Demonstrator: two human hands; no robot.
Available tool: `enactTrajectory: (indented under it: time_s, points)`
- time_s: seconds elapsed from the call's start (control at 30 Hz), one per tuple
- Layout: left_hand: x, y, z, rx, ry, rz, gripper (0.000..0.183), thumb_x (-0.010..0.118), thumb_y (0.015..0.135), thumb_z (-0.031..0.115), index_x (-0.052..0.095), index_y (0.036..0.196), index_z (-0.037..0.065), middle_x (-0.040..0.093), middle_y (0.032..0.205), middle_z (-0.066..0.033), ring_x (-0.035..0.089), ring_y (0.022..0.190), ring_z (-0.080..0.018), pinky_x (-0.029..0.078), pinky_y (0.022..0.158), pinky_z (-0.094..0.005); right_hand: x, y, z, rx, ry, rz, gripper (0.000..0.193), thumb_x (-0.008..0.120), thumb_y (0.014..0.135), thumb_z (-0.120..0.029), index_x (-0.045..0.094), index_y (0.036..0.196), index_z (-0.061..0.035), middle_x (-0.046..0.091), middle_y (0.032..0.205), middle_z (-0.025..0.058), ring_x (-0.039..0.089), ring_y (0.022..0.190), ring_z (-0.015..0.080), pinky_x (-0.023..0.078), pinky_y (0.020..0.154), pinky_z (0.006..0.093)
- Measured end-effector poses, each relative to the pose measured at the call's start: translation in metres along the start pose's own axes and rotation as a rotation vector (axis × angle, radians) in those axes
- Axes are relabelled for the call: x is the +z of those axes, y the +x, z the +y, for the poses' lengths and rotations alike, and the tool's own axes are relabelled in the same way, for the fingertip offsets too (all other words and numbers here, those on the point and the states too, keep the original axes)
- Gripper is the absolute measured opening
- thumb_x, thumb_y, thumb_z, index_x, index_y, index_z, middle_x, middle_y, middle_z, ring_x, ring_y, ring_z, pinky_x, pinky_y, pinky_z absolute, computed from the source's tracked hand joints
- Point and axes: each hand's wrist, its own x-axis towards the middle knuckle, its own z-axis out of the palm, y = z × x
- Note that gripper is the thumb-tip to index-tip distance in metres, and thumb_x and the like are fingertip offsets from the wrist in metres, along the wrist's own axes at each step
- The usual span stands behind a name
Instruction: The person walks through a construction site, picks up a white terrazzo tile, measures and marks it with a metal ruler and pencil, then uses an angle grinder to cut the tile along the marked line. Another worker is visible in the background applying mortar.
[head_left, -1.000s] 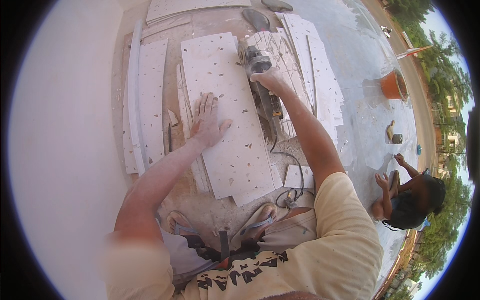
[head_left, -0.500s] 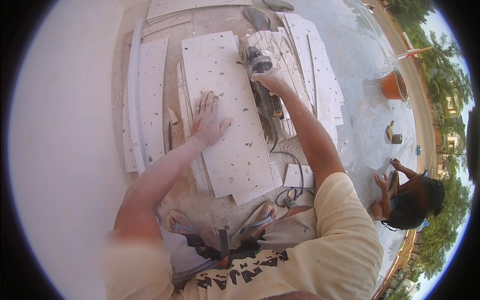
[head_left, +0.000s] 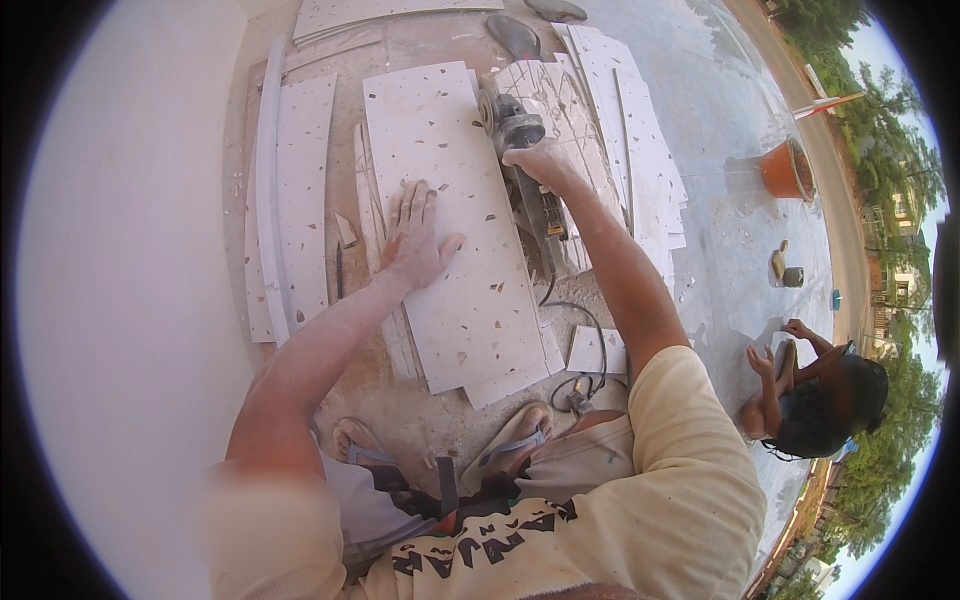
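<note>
A long white tile (head_left: 455, 290) with dark speckles lies before me on other tiles. My left hand (head_left: 415, 235) is pressed flat on it, fingers stretched out and thumb apart. At the tile's right edge my right hand (head_left: 540, 160) is wrapped round an angle grinder (head_left: 520, 128). The grinder's disc end points away from me, against the tile's long edge near its far end. My fingers partly hide the tool's body. Its black cord (head_left: 590, 318) runs back toward my feet. Under and right of the grinder sits a scored, dusty white block (head_left: 585, 120).
More speckled tiles lie at the left (head_left: 305, 190) beside a long straight bar (head_left: 270, 200), and stacked tiles (head_left: 645, 150) lie at the right. An orange bucket (head_left: 785, 172) stands farther right. Another person (head_left: 830, 400) crouches at the right. A white wall (head_left: 130, 250) closes the left side.
</note>
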Motion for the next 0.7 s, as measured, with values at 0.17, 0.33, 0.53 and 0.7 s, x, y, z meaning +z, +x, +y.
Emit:
enactTrajectory:
  time_s: [0.17,0.33,0.53,0.7]
  points:
    - [0.000,0.000,0.001,0.006,-0.008,0.003,0.083,0.058,0.093,0.046,0.032,0.147,-0.012,0.023,0.158,-0.0261,0.011,0.151,-0.0394,0.007,0.125,-0.0496,-0.002,0.002,0.001,0.025,-0.030,-0.029,0.060,0.080,0.065,-0.033,0.069,0.105,0.0104,0.072,0.097,0.0186,0.073,0.084,0.0251,0.061,0.063,0.0366]
    - [-0.002,0.001,0.002,-0.002,-0.002,-0.002,0.083,0.058,0.093,0.046,0.032,0.147,-0.012,0.023,0.158,-0.0260,0.011,0.151,-0.0393,0.006,0.125,-0.0497,-0.001,-0.003,0.002,0.009,-0.014,-0.009,0.057,0.080,0.065,-0.034,0.070,0.099,0.0099,0.072,0.092,0.0184,0.071,0.081,0.0266,0.059,0.065,0.0389]
    - [-0.003,0.001,0.003,-0.015,-0.004,-0.018,0.082,0.057,0.094,0.047,0.033,0.146,-0.012,0.022,0.159,-0.0259,0.011,0.152,-0.0390,0.006,0.125,-0.0494,-0.001,-0.005,0.004,0.013,-0.021,0.011,0.055,0.080,0.066,-0.035,0.071,0.096,0.0094,0.071,0.088,0.0179,0.070,0.078,0.0270,0.057,0.065,0.0399]
    - [-0.002,0.002,0.002,-0.019,-0.006,-0.025,0.083,0.056,0.094,0.048,0.033,0.147,-0.011,0.022,0.159,-0.0257,0.011,0.152,-0.0383,0.006,0.125,-0.0493,-0.002,-0.009,0.006,0.006,-0.007,-0.002,0.056,0.080,0.065,-0.035,0.071,0.096,0.0102,0.071,0.088,0.0184,0.070,0.077,0.0270,0.057,0.065,0.0395]
